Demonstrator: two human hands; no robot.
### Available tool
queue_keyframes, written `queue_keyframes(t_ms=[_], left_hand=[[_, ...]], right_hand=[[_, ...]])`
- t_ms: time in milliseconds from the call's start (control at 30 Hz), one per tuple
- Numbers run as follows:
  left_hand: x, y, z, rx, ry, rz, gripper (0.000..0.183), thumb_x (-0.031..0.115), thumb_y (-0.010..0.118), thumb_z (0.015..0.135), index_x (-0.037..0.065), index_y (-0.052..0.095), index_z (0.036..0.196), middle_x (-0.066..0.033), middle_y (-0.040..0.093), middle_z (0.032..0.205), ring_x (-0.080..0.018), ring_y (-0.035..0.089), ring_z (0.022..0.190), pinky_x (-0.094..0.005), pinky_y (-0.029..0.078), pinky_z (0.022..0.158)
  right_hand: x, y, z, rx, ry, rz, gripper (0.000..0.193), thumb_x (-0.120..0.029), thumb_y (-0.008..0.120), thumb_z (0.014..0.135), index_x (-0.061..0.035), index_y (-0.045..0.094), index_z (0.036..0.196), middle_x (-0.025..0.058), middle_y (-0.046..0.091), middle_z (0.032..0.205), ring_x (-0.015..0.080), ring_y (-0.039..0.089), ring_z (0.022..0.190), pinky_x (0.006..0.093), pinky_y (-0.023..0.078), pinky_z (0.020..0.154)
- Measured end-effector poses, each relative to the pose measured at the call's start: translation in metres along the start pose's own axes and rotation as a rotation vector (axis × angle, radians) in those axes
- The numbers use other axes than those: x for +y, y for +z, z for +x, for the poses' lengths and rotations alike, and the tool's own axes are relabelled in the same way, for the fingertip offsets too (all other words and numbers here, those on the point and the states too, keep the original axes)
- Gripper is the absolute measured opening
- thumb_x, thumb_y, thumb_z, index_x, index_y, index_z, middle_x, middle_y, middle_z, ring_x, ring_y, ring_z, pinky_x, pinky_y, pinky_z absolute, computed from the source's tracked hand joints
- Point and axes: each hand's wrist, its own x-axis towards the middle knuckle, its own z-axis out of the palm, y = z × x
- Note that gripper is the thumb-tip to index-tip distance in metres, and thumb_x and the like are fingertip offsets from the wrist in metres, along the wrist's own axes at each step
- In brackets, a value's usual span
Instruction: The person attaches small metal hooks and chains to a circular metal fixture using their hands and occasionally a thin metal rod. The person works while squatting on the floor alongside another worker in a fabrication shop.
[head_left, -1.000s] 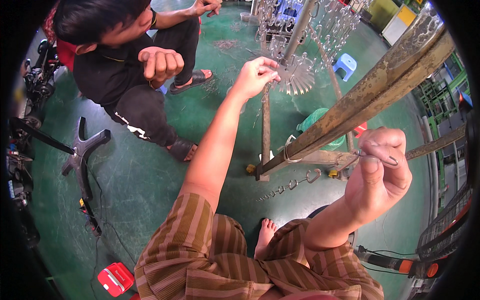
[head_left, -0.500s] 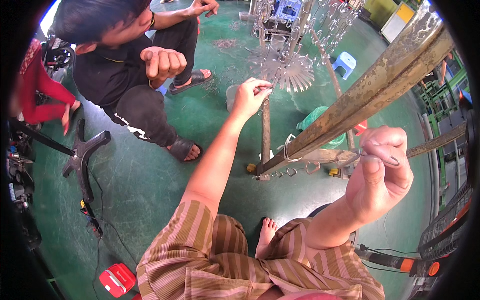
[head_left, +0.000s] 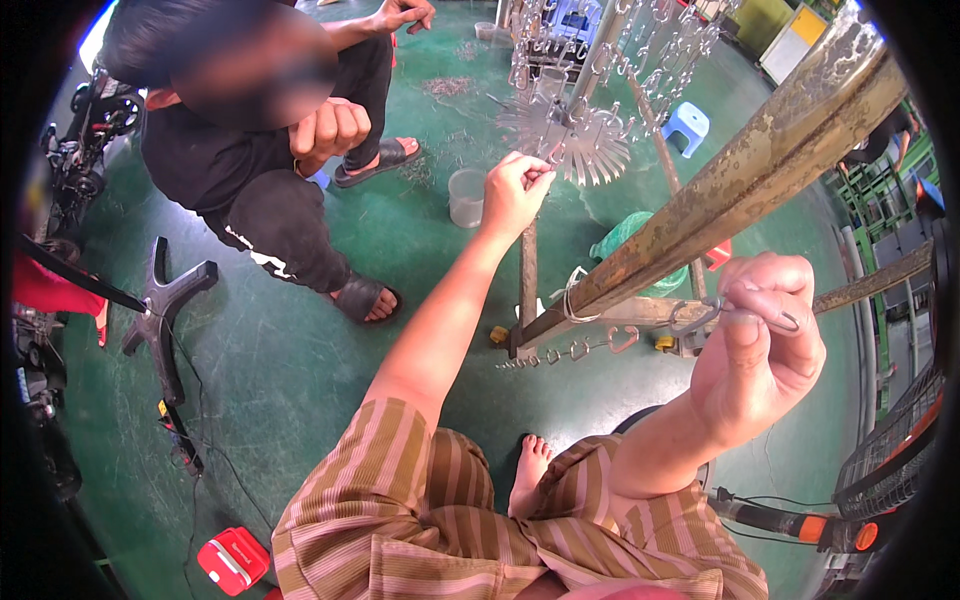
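Note:
In front of me on the right, my right hand (head_left: 755, 350) is closed, pinching a bent metal hook (head_left: 711, 305) between thumb and fingers. My left hand (head_left: 515, 195) reaches far forward, its thumb and fingertips pressed together beside a round cluster of flat metal strips (head_left: 590, 150). What those fingertips hold, if anything, is too small to tell. Metal hooks linked in chains (head_left: 655, 70) hang behind and above the cluster. A short row of hooks (head_left: 580, 348) shows between my hands, below the rusty frame bar (head_left: 730, 180).
On the left a person in black (head_left: 280, 220) squats close by my left arm. A clear plastic tub (head_left: 466, 197) stands beside my left hand. A blue stool (head_left: 686, 129), a green basket (head_left: 625, 240), a red box (head_left: 234, 560) and a fan (head_left: 895, 460) are around.
My left hand has shifted slightly right, uncovering more of the tub. My right hand keeps its hold on the hook. The squatting person's head has turned; someone in red at left has moved away.

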Motion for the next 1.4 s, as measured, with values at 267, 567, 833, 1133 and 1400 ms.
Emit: queue_keyframes(t_ms=[267, 567, 833, 1133, 1400], left_hand=[[0.0, -0.013, -0.015, -0.02, 0.0, 0.002, 0.011, 0.008, 0.071, 0.071, 0.002, 0.065, 0.079, -0.0039, 0.056, 0.074, -0.0122, 0.054, 0.058, -0.0258, 0.043, 0.054], [0.006, 0.003, -0.006, 0.088, 0.086, 0.135, 0.011, 0.013, 0.072, 0.07, 0.009, 0.068, 0.079, -0.0047, 0.055, 0.069, -0.0183, 0.055, 0.059, -0.0303, 0.045, 0.054], [0.011, 0.015, -0.004, 0.145, 0.032, 0.224, 0.016, 0.016, 0.073, 0.069, 0.01, 0.07, 0.084, -0.0056, 0.054, 0.07, -0.0196, 0.055, 0.061, -0.0325, 0.044, 0.056], [0.012, 0.027, 0.007, 0.163, -0.063, 0.288, 0.014, 0.02, 0.07, 0.073, 0.013, 0.071, 0.085, -0.007, 0.055, 0.076, -0.0273, 0.057, 0.073, -0.0373, 0.045, 0.062], [0.016, 0.039, 0.017, 0.164, -0.204, 0.394, 0.011, 0.022, 0.07, 0.072, 0.015, 0.071, 0.081, -0.0074, 0.057, 0.078, -0.028, 0.058, 0.077, -0.0403, 0.046, 0.066]], right_hand=[[0.0, 0.001, 0.001, 0.004, -0.007, 0.011, 0.019, -0.004, 0.075, 0.066, 0.0, 0.067, 0.083, 0.0105, 0.059, 0.079, 0.0131, 0.053, 0.069, 0.0204, 0.04, 0.059], [0.001, 0.003, 0.002, -0.012, -0.019, 0.017, 0.02, -0.003, 0.075, 0.066, 0.0003, 0.067, 0.083, 0.0107, 0.058, 0.079, 0.0141, 0.053, 0.07, 0.0212, 0.041, 0.06], [0.0, 0.006, 0.001, 0.009, -0.011, 0.01, 0.019, -0.002, 0.075, 0.065, 0.0006, 0.067, 0.082, 0.0109, 0.058, 0.079, 0.0142, 0.053, 0.069, 0.0216, 0.041, 0.059], [0.001, 0.003, 0.001, 0.007, -0.001, 0.009, 0.019, -0.001, 0.075, 0.065, 0.0006, 0.067, 0.083, 0.0108, 0.058, 0.079, 0.0147, 0.054, 0.07, 0.0217, 0.041, 0.059], [0.0, -0.001, 0.0, -0.004, 0.025, 0.012, 0.019, -0.001, 0.074, 0.065, 0.0, 0.067, 0.082, 0.0105, 0.058, 0.079, 0.0149, 0.054, 0.07, 0.0216, 0.042, 0.059]])
